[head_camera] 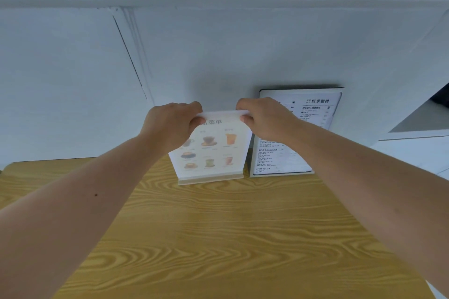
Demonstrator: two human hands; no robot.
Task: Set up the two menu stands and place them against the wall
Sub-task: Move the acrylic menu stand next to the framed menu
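Note:
A menu stand with drink pictures (211,153) stands upright on the wooden table (218,238), its pale base near the far edge. My left hand (172,124) pinches its top left corner and my right hand (264,119) pinches its top right corner. Just to its right a second menu stand with a dark frame and printed text (301,133) leans upright against the white wall (218,51). My right hand and forearm cover part of that second stand's left side.
The white wall runs along the table's far edge, with a dark vertical seam (131,56) at the left. A white ledge or counter (418,145) sits at the right beyond the table.

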